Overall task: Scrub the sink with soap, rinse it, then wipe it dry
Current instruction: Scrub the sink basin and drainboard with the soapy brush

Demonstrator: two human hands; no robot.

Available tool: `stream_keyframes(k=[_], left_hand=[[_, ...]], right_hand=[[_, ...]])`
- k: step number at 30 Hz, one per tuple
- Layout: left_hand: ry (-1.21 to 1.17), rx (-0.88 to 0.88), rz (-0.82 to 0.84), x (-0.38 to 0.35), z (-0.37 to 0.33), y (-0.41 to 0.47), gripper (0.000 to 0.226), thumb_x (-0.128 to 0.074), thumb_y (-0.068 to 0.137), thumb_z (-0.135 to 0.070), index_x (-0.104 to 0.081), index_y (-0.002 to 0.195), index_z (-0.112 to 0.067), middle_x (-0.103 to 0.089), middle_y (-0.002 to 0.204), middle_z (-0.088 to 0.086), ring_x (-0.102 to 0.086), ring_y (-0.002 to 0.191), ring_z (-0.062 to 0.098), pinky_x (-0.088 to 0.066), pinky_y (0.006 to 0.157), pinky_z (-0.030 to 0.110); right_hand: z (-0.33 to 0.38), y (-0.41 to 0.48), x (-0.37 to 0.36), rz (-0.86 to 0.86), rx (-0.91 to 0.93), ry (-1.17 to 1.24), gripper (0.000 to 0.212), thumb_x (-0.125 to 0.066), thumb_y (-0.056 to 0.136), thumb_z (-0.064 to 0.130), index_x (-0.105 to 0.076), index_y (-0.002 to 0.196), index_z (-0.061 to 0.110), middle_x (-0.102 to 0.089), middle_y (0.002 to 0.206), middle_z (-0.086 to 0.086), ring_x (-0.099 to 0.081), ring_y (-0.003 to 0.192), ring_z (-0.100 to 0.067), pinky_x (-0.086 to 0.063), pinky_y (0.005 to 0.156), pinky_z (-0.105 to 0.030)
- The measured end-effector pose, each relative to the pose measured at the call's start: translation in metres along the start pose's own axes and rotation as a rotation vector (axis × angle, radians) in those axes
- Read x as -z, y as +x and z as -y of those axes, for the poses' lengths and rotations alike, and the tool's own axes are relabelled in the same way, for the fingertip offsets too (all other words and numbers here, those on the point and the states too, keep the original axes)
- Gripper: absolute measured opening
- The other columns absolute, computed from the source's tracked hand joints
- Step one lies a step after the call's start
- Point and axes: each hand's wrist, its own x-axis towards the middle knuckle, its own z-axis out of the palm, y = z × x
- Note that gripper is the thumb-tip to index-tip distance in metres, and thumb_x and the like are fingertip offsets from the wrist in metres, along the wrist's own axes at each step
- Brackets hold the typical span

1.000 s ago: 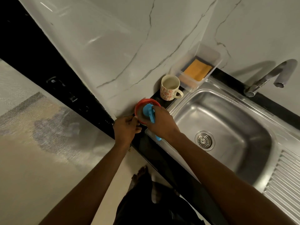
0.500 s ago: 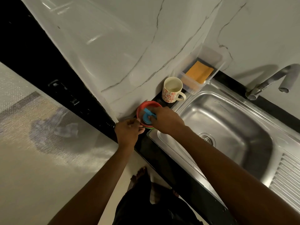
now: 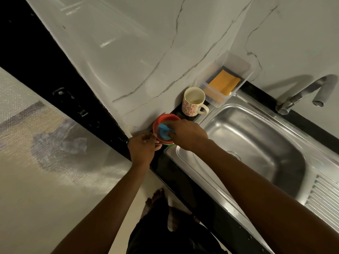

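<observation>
Change, last second:
- Sink [image 3: 256, 140]: unchanged, bare steel, no suds or running water that I can see. It sits right of my hands, set in the black desk [image 3: 183, 180].
- Right hand [image 3: 187, 133]: a second ago it held the blue scrubber [image 3: 163, 130] above the red tub [image 3: 166, 117], handle hanging clear. Now it has gone down, fingers curled on the scrubber, head pressed inside the tub.
- Left hand [image 3: 143, 146]: same place, pinching the tub's near rim to steady it.

Reading: I judge I'm loading the scrubber, presumably with soap. Scrubbing hasn't begun; rinse and wipe are both still ahead.

Count:
- sink: one, with one ribbed drainer at its right edge
- tap [image 3: 302, 92]: one, spout over the basin's far side
- clear tray [image 3: 245, 77]: one, against the wall
- mug [image 3: 193, 101]: one, patterned, upright, between tray and tub
- orange sponge [image 3: 224, 82]: one, lying in the tray
- red tub: one, in the desk corner
- blue scrubber: one
- drain: one, mostly hidden behind my right forearm
</observation>
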Motion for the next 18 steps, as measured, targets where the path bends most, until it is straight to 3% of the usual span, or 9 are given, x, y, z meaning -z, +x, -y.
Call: stream_keyframes(k=[9, 12, 18], left_hand=[[-0.049, 0.047, -0.013, 0.003, 0.006, -0.006, 0.020, -0.072, 0.099, -0.015, -0.073, 0.080, -0.009, -0.078, 0.077, 0.015, -0.079, 0.072, 0.036, -0.066, 0.077, 0.051], [-0.042, 0.044, -0.002, 0.005, 0.007, -0.015, 0.016, -0.070, 0.100, -0.013, -0.073, 0.084, -0.015, -0.078, 0.080, 0.013, -0.078, 0.074, 0.035, -0.067, 0.078, 0.051], [-0.018, 0.050, 0.054, 0.003, 0.011, -0.023, 0.013, -0.070, 0.100, -0.015, -0.074, 0.087, -0.013, -0.078, 0.078, 0.012, -0.078, 0.073, 0.035, -0.066, 0.079, 0.052]], right_hand=[[-0.020, -0.020, 0.019, -0.237, -0.043, 0.172, 0.041, -0.054, 0.104, 0.042, -0.060, 0.142, 0.028, -0.070, 0.119, 0.001, -0.066, 0.099, -0.019, -0.059, 0.087, -0.041], [-0.027, -0.027, 0.022, -0.266, -0.048, 0.243, 0.037, -0.058, 0.101, 0.046, -0.064, 0.134, 0.029, -0.067, 0.103, 0.010, -0.064, 0.088, -0.014, -0.059, 0.081, -0.039], [-0.056, -0.056, 0.018, -0.237, -0.113, 0.254, 0.039, -0.062, 0.095, 0.058, -0.072, 0.122, 0.032, -0.068, 0.089, 0.012, -0.061, 0.072, -0.008, -0.051, 0.066, -0.030]])
